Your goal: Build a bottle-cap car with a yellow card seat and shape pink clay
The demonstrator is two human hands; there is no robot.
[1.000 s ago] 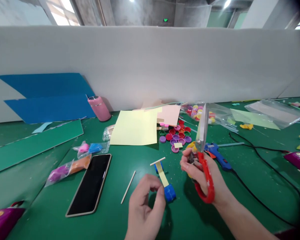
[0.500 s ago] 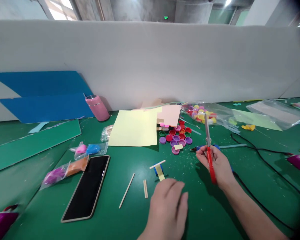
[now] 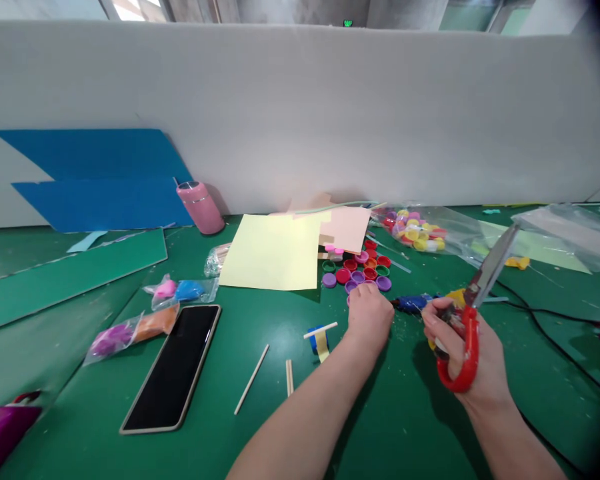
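Observation:
My left hand (image 3: 371, 317) is at the near edge of a cluster of coloured bottle caps (image 3: 370, 263), its fingers curled down; whatever is under the fingertips is hidden. In my right hand (image 3: 473, 357) is a pair of red-handled scissors (image 3: 491, 267), blades pointing up and away to the right. A blue glue gun (image 3: 414, 304) lies just behind the right hand, partly covered by it. To the left of my left forearm sits a small blue piece (image 3: 314, 341) with a white stick (image 3: 326, 330) across it and a yellow paper strip (image 3: 322, 348) hanging down.
Loose sticks (image 3: 251, 380) and a phone (image 3: 173, 370) lie to the left. Pale yellow paper (image 3: 275, 253) spreads at the centre back, beside a pink tumbler (image 3: 201, 208). Bagged clay (image 3: 111, 339), a bag of caps (image 3: 415, 230) and black cables (image 3: 555, 317) are also on the green table.
My left hand has moved forward and right to the caps, covering the small yellow paper piece there. My right hand has shifted right, turning the scissors clockwise. The view has shifted slightly.

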